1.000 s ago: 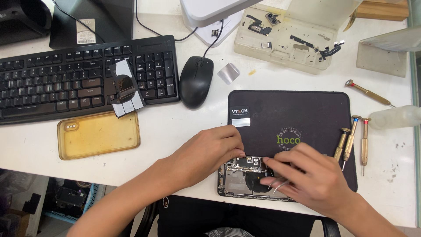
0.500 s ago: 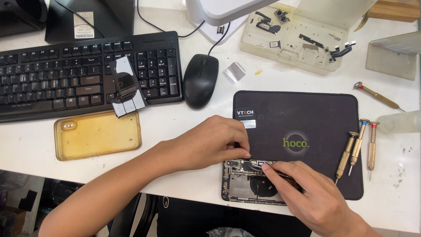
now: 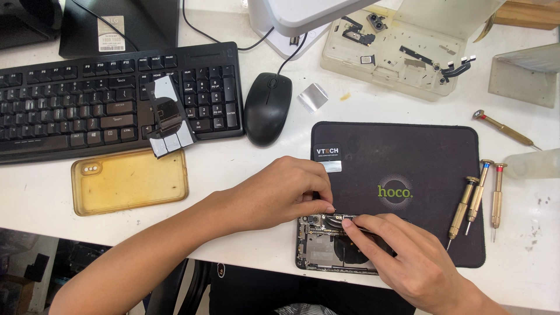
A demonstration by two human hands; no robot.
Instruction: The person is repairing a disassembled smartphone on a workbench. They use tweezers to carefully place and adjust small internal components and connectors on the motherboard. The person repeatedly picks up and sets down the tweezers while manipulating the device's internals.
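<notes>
White table [image 3: 233,169]: bears every item listed.

Black keyboard [image 3: 111,99]: far left, with a folded flex part backed by grey pads [image 3: 168,119] lying across its right keys.

Black work mat [image 3: 402,186]: right of centre, near edge of the table.

Clear parts tray [image 3: 396,58]: far side, above the mat, holding small black and metal components.

Yellowed clear phone case [image 3: 129,182]: in front of the keyboard, lying flat.

Black mouse [image 3: 267,108]: between keyboard and mat, cable running away from the person.

Opened phone [image 3: 326,245]: back up, internals exposed, lying on the near left corner of the mat at the table edge; partly covered by both hands.

Left hand [image 3: 280,192]: curled, fingertips pressed down on the top edge of the phone, steadying it.

Right hand [image 3: 408,262]: closed in a pinch, index finger and thumb drawn together over the upper part of the phone's interior; whether they grip a tool or a part is hidden by the fingers.

Three screwdrivers [image 3: 479,198]: side by side at the mat's right edge, tips toward the person.

Single screwdriver [image 3: 503,129]: apart, on the table beyond the mat's right corner.

Small silver foil piece [image 3: 313,96]: just right of the mouse.
</notes>
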